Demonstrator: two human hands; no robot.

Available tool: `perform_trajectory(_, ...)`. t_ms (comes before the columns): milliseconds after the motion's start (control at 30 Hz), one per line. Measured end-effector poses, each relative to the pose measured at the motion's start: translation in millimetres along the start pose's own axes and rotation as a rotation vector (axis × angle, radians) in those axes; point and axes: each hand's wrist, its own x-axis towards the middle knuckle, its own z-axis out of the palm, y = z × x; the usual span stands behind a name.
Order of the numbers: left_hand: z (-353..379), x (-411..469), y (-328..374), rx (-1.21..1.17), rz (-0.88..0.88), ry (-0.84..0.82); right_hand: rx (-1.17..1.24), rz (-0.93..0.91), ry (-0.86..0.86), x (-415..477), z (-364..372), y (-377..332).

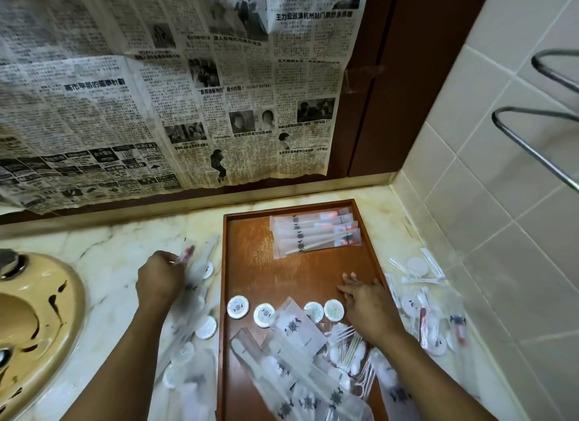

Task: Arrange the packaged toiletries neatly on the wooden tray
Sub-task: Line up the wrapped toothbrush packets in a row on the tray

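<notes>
Four toothbrush packets [315, 234] are lying side by side at the wooden tray [247, 264]'s far end. The left hand [161, 279] is grasping a blurred packet [188, 253] over the tabletop [109, 257] beside the sink [47, 311]; the right hand [365, 301] is resting straight, released fingers [347, 278] on the tray floor, jumbled sachets [300, 329] crowding its wrist

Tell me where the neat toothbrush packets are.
In the head view, the toothbrush packets lie side by side at the far end of the wooden tray, toward its right rim, beyond the right hand and the row of round soaps.
</notes>
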Motion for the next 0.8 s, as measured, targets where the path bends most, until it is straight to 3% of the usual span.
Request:
perform_trajectory(333,-15,-39,46,-0.134,0.354,0.133,-0.059,0.000,-0.012,-1,-10,-7)
perform_trajectory(467,-8,-83,64,-0.123,0.658,0.239,-0.106,0.007,-0.061,-3,-18,-16)
perform_trajectory(533,2,-109,70,-0.037,0.808,0.310,0.050,0.060,-0.096,-7,-31,-28)
perform_trajectory(700,27,-158,74,0.098,1.143,0.492,0.934,0.251,-0.116,-36,-67,-78)
perform_trajectory(800,37,-179,75,0.089,1.224,0.528,1.041,0.189,-0.111,-58,-86,-101)
